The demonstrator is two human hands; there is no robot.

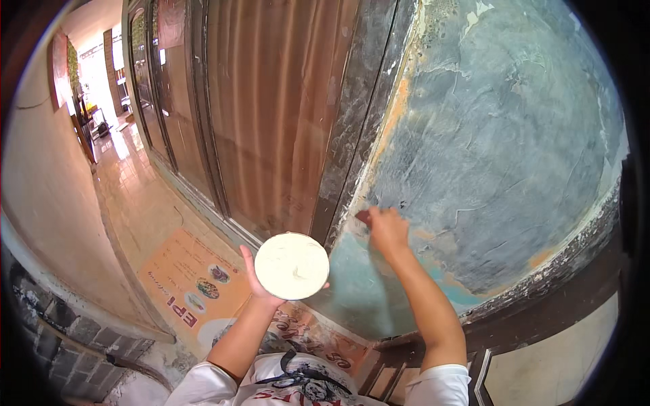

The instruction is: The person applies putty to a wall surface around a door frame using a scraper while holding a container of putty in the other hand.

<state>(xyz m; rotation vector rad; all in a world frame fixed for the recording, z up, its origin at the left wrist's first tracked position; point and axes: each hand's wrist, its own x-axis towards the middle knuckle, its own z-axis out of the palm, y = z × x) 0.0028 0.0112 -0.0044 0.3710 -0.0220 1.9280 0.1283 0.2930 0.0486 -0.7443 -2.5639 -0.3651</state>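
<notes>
My left hand carries a round tub of cream-white putty from beneath, its thumb at the left side and fingertips showing at the right. The putty's surface is mostly smooth, with a small mark near the lower middle. To the right, my right hand is closed round a small reddish-brown scraper. The scraper meets the wall at its left edge, beside the dark door frame. That wall has patchy grey plaster, turquoise paint lower down and orange strips. Most of the scraper is hidden by my fingers.
Brown curtains hang behind glass left of the frame. An orange printed banner lies on the floor. A tiled passage runs to a bright opening at the far left. Grey blocks stand at lower left, and a dark ledge borders the wall's lower right.
</notes>
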